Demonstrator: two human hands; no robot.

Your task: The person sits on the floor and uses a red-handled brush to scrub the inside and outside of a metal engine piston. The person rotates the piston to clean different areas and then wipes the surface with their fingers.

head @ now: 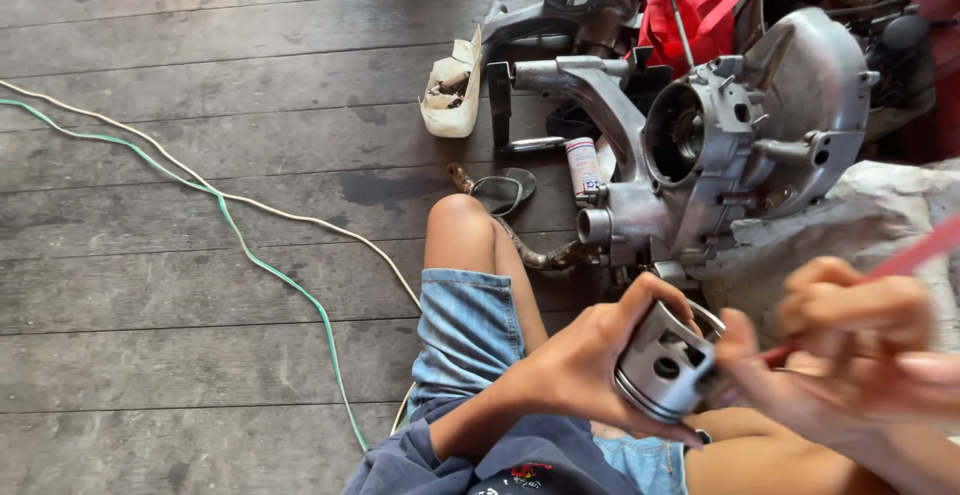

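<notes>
Dark plank floor, left hand fingers wrapped around a metal piston over the lap, right hand fingers pinching a red tool, engine casing beyond the knee, green and white cords across the boards

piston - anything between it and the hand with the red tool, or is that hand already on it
Nothing visible stands between them. The left hand grips the piston around its side, and the right hand, holding a thin red tool, has its thumb right at the piston's edge. That hand is blurred, so whether it touches is unclear.
</notes>
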